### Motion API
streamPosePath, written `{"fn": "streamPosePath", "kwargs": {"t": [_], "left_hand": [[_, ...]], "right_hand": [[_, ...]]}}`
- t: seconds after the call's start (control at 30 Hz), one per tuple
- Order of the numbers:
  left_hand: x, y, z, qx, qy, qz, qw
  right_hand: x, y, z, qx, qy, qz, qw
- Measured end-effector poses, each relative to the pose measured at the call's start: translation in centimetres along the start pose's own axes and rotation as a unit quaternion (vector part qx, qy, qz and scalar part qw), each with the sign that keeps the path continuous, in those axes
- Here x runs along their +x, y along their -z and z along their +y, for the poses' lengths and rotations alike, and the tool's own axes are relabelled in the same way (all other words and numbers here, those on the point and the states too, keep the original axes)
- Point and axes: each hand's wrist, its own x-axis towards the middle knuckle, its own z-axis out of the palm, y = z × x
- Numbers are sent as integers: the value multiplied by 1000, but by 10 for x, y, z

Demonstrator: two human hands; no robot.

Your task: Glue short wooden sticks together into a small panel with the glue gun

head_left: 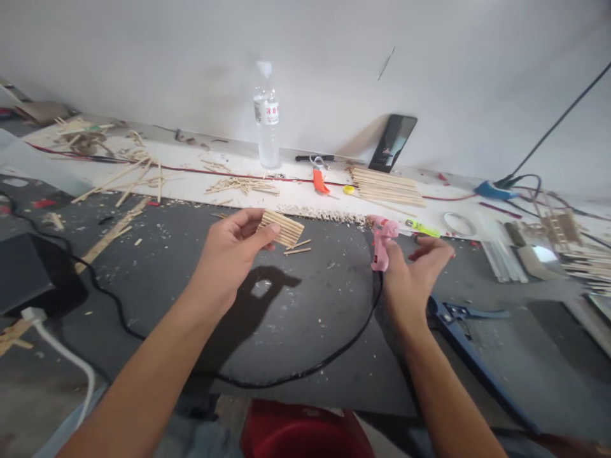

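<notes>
My left hand (pixel 233 251) pinches a small panel of wooden sticks (pixel 286 230) laid side by side, thumb on its face, raised above the dark work surface. Two short loose sticks (pixel 298 248) lie just beyond it. My right hand (pixel 413 270) is beside a pink hot glue gun (pixel 382 242), its thumb against or very near the handle and its other fingers held apart from it. From the glue gun a black cord (pixel 305 374) curves left across the surface. Right of my right forearm lies a blue-handled cutter (pixel 465 337).
Along the wall are a water bottle (pixel 268 121), a propped phone (pixel 392 143), a row of long sticks (pixel 386 187) and cut stick pieces (pixel 241 186). Clear glue sticks (pixel 505 261) and a tape roll (pixel 459 224) lie right. A black box (pixel 35 273) stands left.
</notes>
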Motion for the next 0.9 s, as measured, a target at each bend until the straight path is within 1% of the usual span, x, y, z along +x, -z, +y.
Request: {"fn": "streamPosePath", "kwargs": {"t": [0.07,0.1,0.17,0.27,0.3,0.37,0.43,0.5,0.6,0.67,0.73,0.8,0.9], "left_hand": [[1,1,2,1,-2,4,1000],[1,2,3,1,-3,6,1000],[2,2,4,0,-4,8,1000],[6,2,4,-5,-13,15,1000],[8,2,3,-7,-17,20,1000],[12,0,1,-11,-27,34,999],[16,-1,1,-13,-31,49,998],[17,-2,2,-16,-34,57,998],[14,-2,6,-17,-41,54,998],[13,-2,8,-17,-44,57,997],[13,-2,7,-17,-39,66,997],[13,-2,6,-14,-31,71,997],[13,-5,5,-6,-26,68,997]], "right_hand": [[-13,10,-9,7,-2,5,1000],[-18,12,-13,9,5,-15,1000],[-23,8,-23,7,31,-93,995],[-18,-18,-41,-23,63,-214,975],[-15,-28,-47,-41,62,-238,969],[-9,-44,-57,-77,50,-258,962],[-8,-46,-61,-101,40,-260,959],[-10,-36,-58,-123,21,-242,962],[-11,-11,-40,-158,-42,-178,970],[-6,-1,-25,-171,-74,-140,972],[2,-1,-12,-170,-77,-135,973],[9,-7,-4,-161,-63,-154,973],[11,-16,-4,-138,-20,-166,976]]}}
